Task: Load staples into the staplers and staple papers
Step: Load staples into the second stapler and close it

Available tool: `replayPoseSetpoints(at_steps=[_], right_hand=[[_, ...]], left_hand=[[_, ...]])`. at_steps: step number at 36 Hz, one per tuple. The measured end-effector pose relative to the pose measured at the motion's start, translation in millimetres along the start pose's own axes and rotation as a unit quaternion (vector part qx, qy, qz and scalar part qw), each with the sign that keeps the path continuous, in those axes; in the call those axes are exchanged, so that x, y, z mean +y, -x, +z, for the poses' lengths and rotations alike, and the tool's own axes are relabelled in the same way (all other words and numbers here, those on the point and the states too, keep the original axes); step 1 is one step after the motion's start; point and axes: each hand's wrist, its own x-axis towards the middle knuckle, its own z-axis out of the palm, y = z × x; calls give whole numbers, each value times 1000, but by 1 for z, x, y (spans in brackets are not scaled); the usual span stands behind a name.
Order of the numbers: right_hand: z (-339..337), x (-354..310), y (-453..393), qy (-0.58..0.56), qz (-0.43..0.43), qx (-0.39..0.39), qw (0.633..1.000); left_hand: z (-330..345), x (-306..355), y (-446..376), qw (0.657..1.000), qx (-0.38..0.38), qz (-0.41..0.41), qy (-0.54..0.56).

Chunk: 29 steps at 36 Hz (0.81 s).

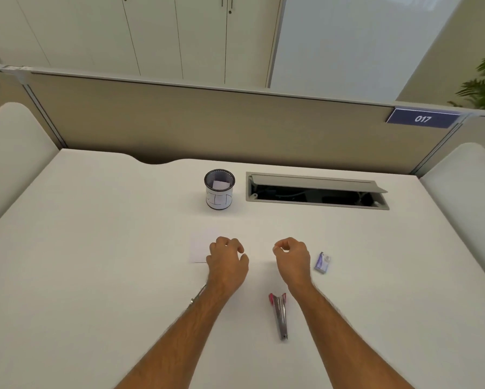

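A silver stapler [280, 315] with pink-red parts lies on the white desk [95, 276], pointing toward me, between my forearms. A small purple staple box [322, 262] lies just right of my right hand [293, 258]. That hand hovers with its fingers curled in and the thumb against the forefinger; nothing shows between them. My left hand [227, 259] sits over the right edge of a white sheet of paper [199, 249], its fingers loosely curled and holding nothing.
A mesh pen cup [219, 189] with a paper label stands at the back centre. An open cable hatch [317, 192] is set into the desk to its right. A beige partition [207, 127] closes the far edge.
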Motion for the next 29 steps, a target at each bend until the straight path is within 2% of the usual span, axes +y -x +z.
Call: replayPoseSetpoints(at_steps=[12, 18, 24, 29], right_hand=[[-64, 75, -25, 84, 69, 15, 994], [-79, 95, -41, 144, 91, -27, 985], [-86, 103, -45, 140, 65, -56, 986], [-94, 105, -45, 95, 3, -75, 993]], left_hand=[[53, 57, 27, 993, -78, 52, 72], [74, 78, 30, 989, -103, 65, 82], [88, 95, 31, 989, -103, 56, 93], [94, 104, 29, 989, -73, 1, 125]])
